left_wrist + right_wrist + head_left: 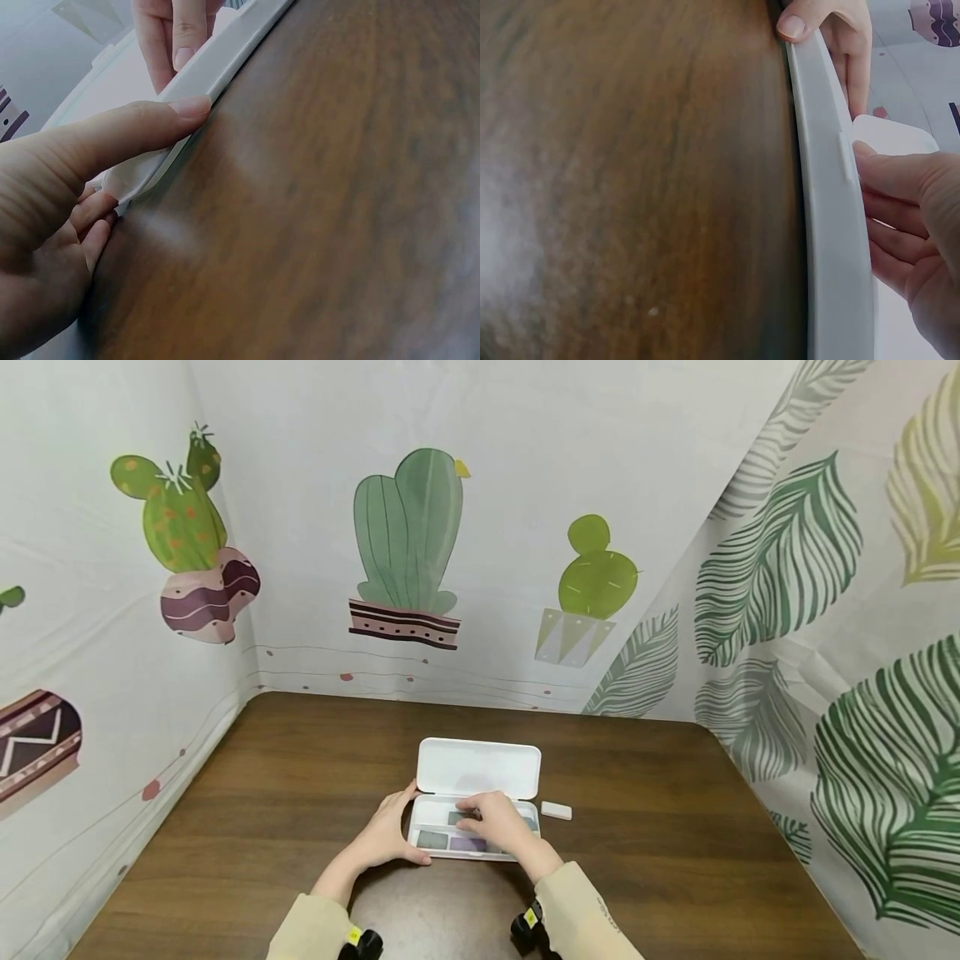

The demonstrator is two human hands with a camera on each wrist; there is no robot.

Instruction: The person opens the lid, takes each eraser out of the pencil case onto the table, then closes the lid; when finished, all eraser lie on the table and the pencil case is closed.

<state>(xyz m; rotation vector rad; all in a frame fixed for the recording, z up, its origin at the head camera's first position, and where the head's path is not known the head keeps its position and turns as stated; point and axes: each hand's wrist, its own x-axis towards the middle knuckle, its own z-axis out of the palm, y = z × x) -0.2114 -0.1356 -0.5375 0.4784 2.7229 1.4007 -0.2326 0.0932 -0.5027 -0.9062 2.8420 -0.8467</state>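
Gripping the left end of a white box (465, 856), the fingers of the left hand (384, 837) are spread, with the thumb on the front edge and the rest round the side. The fingers of the right hand (501, 823) are bent and point down into the box, close together. I cannot tell if they hold something, because the hand covers that spot and the right wrist view shows only the outside of the box wall. In the box sit a gray-green block (432, 840) at the front left and a purple block (468, 844) next to it, partly under the right hand. More color peeks out past the hand, but it is hard to make out. The box lies flat on the brown bench (660, 835), near the middle, with its lid (478, 768) open at the back. A small white block (557, 810) lies just right of the box. Both pale sleeves (588, 914) are cut off at the bottom. Behind the bench hangs a white cloth (510, 460) with cactus and leaf pictures, some cut off at the sides.
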